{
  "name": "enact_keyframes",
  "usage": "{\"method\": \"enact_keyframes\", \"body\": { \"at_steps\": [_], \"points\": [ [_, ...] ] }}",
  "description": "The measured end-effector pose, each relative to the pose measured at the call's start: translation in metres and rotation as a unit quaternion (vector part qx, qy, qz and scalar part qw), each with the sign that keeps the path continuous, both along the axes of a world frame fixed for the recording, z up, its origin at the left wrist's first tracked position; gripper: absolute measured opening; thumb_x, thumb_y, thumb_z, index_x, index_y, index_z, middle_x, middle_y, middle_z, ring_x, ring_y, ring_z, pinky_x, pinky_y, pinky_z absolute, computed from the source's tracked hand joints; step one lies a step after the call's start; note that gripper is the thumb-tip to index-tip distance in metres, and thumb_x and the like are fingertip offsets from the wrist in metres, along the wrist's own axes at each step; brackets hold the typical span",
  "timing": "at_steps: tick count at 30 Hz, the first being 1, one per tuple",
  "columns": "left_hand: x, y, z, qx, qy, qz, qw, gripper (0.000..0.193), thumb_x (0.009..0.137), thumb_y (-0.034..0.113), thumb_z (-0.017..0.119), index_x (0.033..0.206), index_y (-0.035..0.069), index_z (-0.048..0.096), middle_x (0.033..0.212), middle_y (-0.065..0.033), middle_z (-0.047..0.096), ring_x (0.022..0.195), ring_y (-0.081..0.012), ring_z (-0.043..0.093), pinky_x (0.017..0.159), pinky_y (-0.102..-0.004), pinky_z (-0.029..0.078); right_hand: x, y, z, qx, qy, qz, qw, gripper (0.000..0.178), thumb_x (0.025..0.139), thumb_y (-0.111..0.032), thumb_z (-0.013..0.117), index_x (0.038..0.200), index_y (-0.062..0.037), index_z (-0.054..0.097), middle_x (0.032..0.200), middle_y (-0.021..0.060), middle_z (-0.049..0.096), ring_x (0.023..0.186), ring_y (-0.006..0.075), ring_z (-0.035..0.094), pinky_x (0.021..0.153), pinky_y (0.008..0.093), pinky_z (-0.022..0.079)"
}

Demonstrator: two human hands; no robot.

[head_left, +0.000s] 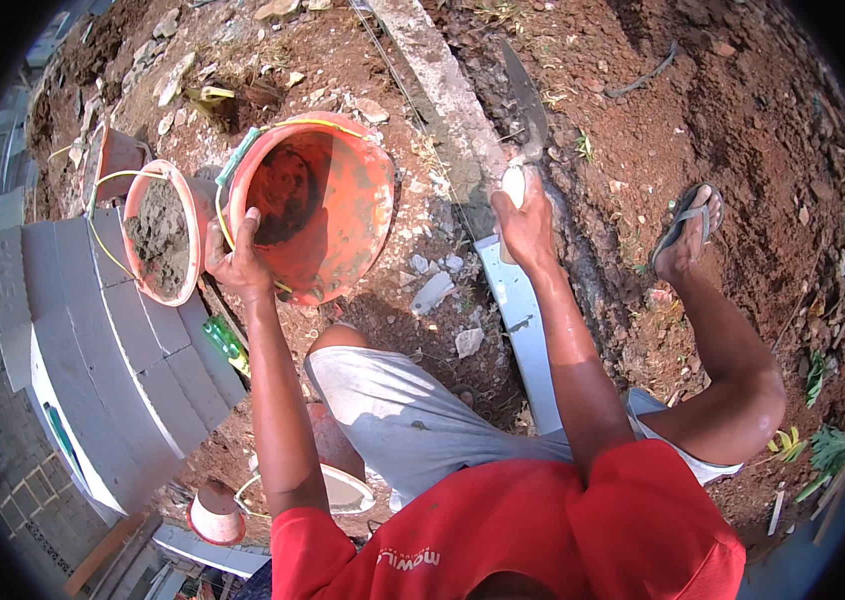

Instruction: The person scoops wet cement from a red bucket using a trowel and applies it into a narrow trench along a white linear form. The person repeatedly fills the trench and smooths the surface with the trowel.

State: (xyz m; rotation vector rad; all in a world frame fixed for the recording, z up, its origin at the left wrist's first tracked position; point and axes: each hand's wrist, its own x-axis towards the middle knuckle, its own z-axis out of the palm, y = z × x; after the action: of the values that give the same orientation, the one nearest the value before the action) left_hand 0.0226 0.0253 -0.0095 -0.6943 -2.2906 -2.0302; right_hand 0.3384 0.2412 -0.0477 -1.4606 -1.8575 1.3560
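Note:
My left hand (240, 258) is closed on the near left rim of an orange bucket (348, 235), thumb over the edge. The bucket is tilted with its mouth facing me, and its inner wall is smeared with mortar. In my right hand (526, 222) is the pale handle of a trowel (526, 100), its long blade directed away from me. The blade lies over the edge between a narrow concrete strip (448, 100) and the soil. Just left of my left hand stands a second bucket (161, 238), filled with grey mortar.
Grey blocks (113, 330) are stacked at the left, with a green bottle (227, 345) beside them. A white block (521, 330) continues the strip toward me. More buckets (216, 513) stand at lower left. My sandalled foot (688, 232) rests on reddish soil to the right.

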Motion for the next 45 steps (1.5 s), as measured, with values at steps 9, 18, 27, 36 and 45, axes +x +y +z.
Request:
{"method": "enact_keyframes", "body": {
  "at_steps": [9,18,27,36,45],
  "points": [
    [0.011,0.002,0.009,-0.053,0.054,0.018,0.997,0.020,0.089,0.003,0.080,0.106,-0.006,0.075,0.093,-0.0037,0.069,0.086,-0.0131,0.061,0.081,-0.0286,0.051,-0.003,0.034,0.074,0.193,0.288,-0.186,0.919,0.034,0.094,-0.010,0.070,0.122,0.0025,0.054,0.098,0.0128,0.067,0.084,0.0203,0.067,0.076,0.0357,0.055],
    [0.018,0.015,0.015,-0.120,0.096,0.030,0.988,0.022,0.090,0.002,0.074,0.111,-0.004,0.072,0.096,-0.0026,0.069,0.087,-0.0125,0.060,0.082,-0.0301,0.051,0.020,0.015,-0.113,-0.096,-0.117,0.005,0.988,0.061,0.090,-0.034,0.069,0.138,0.0034,0.057,0.111,0.0301,0.075,0.102,0.0457,0.074,0.094,0.0518,0.056],
    [0.033,0.036,0.030,-0.284,0.185,0.051,0.939,0.031,0.089,0.017,0.066,0.113,-0.002,0.066,0.101,-0.0209,0.062,0.091,-0.0464,0.062,0.081,-0.0507,0.050,0.093,0.106,0.022,-0.153,-0.152,0.113,0.970,0.061,0.092,-0.028,0.068,0.141,0.0084,0.060,0.104,0.0249,0.077,0.094,0.0361,0.076,0.091,0.0458,0.057],
    [0.068,0.088,0.083,-0.436,0.066,0.010,0.897,0.040,0.090,0.007,0.066,0.129,-0.001,0.065,0.119,-0.0236,0.066,0.116,-0.0452,0.064,0.098,-0.0504,0.053,0.161,0.173,0.300,-0.208,-0.191,0.017,0.959,0.043,0.099,-0.023,0.068,0.132,0.0037,0.064,0.105,0.0172,0.075,0.090,0.0275,0.071,0.084,0.0400,0.056],
    [0.143,0.072,0.220,-0.537,-0.078,0.152,0.826,0.042,0.090,0.035,0.079,0.088,-0.005,0.067,0.080,-0.0289,0.069,0.078,-0.0489,0.069,0.072,-0.0559,0.052,0.245,0.250,0.394,-0.395,-0.054,-0.067,0.915,0.018,0.098,-0.016,0.064,0.113,-0.0058,0.061,0.085,0.0033,0.064,0.067,0.0108,0.059,0.058,0.0292,0.051]
  ]
}}
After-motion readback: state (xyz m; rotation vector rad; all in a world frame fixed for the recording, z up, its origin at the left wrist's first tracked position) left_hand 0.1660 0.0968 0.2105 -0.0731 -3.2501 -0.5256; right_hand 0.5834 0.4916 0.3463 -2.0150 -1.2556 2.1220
